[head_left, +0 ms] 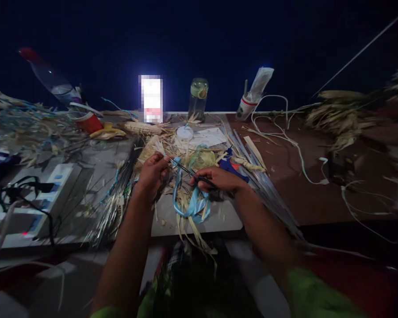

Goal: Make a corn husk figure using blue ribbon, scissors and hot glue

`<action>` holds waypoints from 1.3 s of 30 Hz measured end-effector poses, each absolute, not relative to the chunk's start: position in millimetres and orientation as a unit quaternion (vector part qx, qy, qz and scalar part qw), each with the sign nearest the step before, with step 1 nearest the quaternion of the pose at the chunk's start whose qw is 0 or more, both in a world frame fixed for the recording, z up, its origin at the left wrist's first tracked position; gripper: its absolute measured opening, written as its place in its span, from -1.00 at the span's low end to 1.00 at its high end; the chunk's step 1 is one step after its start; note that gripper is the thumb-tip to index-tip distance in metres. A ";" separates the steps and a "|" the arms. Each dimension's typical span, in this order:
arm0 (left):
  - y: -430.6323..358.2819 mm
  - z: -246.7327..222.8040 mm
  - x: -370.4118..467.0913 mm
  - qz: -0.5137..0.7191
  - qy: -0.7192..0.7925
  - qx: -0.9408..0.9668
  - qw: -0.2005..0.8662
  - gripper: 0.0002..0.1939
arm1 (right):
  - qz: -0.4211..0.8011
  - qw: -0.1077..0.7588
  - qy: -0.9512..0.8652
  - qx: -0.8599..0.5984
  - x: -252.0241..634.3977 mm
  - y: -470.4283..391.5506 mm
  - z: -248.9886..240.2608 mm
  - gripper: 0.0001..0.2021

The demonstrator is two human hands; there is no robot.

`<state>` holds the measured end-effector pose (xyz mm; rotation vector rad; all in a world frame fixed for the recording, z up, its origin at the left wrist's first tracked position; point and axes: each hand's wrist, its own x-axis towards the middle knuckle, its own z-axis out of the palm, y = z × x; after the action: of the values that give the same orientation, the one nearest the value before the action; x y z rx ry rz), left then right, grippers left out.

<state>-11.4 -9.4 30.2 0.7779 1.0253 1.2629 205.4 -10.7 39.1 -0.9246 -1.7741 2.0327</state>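
My left hand (153, 171) is closed in a pinch, with a small pale corn husk piece (159, 147) showing at its fingertips. My right hand (215, 179) grips scissors (185, 168) by their dark handles, the blades pointing left toward my left fingertips. Light blue ribbon (194, 211) hangs in loops between and below the hands, its upper end near the blades. Under it, husk strips (199, 238) trail over the front edge of a pale board (222, 225). A blue glue gun (232, 167) lies just beyond my right hand.
Thin wires (114, 216) lie left of the board, beside a white power strip (55, 198) with cables. Clear sticks (268, 190) lie to the right. Behind stand a bottle (197, 104), a lit screen (152, 97) and a white-red cup (246, 108). A corn cob (142, 128) lies farther back.
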 end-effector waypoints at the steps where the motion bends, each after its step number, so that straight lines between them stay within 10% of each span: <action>1: -9.6 30.9 -11.1 0.550 0.444 0.334 0.623 -0.69 | 0.705 0.144 -0.616 -0.320 205.3 -10.7 38.4 -0.60; 39: -3.3 15.6 -10.0 0.605 0.438 0.416 0.519 -0.76 | 0.714 0.212 -0.606 -0.281 195.1 -24.1 30.2 -0.57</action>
<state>-10.0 -3.3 15.6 0.9972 1.0501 1.4522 195.1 -24.1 30.2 -0.7793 -1.6836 1.9821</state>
